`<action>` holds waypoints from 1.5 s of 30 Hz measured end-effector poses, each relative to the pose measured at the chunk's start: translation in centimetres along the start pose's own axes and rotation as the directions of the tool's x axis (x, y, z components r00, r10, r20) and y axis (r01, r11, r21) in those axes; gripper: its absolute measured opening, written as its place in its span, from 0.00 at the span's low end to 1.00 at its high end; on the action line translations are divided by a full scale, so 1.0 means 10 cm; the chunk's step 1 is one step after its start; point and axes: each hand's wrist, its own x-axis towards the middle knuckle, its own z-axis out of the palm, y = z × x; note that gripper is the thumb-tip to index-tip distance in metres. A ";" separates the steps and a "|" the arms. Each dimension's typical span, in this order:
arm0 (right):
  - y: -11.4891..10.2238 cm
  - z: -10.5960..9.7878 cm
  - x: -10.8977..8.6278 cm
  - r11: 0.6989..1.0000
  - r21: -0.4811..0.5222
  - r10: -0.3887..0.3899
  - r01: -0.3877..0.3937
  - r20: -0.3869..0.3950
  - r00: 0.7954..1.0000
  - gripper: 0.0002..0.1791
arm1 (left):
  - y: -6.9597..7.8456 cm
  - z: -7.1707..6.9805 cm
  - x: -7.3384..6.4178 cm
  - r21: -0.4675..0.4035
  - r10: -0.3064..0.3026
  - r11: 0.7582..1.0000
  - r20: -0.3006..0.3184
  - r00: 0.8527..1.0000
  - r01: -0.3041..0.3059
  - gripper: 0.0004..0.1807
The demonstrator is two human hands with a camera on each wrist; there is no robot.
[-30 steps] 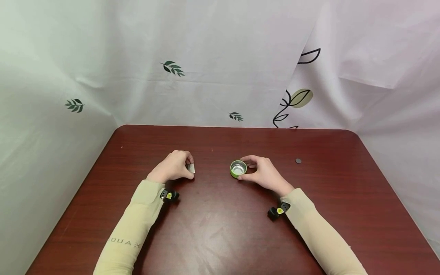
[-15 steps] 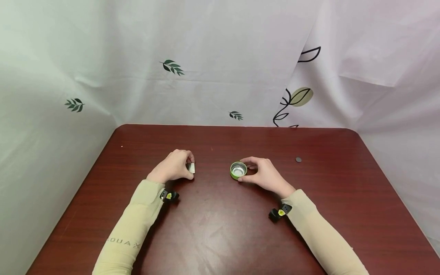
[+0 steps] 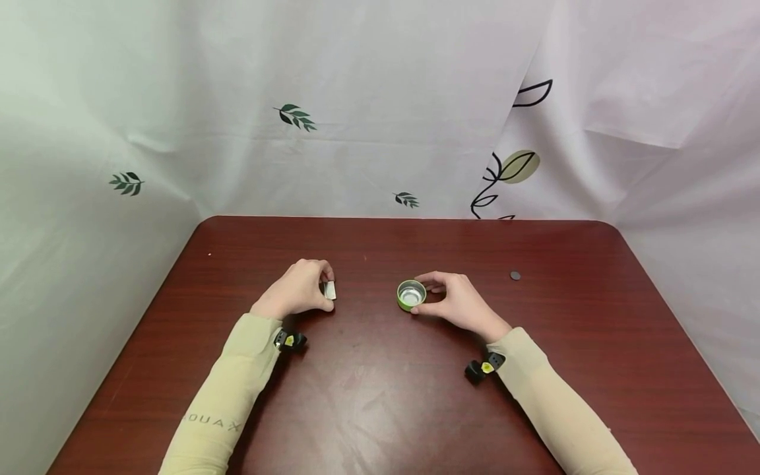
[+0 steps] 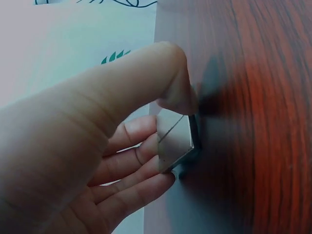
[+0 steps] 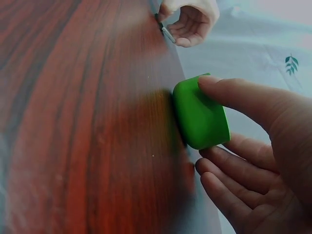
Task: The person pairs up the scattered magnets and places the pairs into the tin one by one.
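My left hand (image 3: 299, 288) pinches a small whitish flat-faced piece (image 4: 175, 136) between thumb and fingertips, low over the table. A thin dark line crosses its pale face, and its lower edge is dark; my fingers hide part of it. To the right, my right hand (image 3: 457, 302) holds a small round green tin (image 5: 201, 113), thumb on the near side and fingers on the far side. The tin is upright at the tabletop, and in the head view its open top shows a shiny silver inside. A gap of bare table separates the two hands.
A small dark grey disc (image 3: 515, 276) lies on the table to the right, beyond my right hand. The reddish-brown wooden table (image 3: 368, 369) has rounded far corners. White cloth (image 3: 356, 132) with leaf prints hangs behind it and along both sides.
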 end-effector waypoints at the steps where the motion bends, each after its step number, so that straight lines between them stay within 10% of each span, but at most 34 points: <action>1: 0.00 0.00 0.00 1.000 0.002 0.002 -0.002 0.003 1.000 0.30 | 0.00 0.00 0.00 0.002 0.003 1.000 -0.003 1.000 -0.003 0.22; 45: -0.01 0.00 -0.02 1.000 -0.004 -0.009 0.009 0.009 1.000 0.30 | 0.18 -0.01 0.04 0.020 -0.017 1.000 0.071 0.997 0.016 0.15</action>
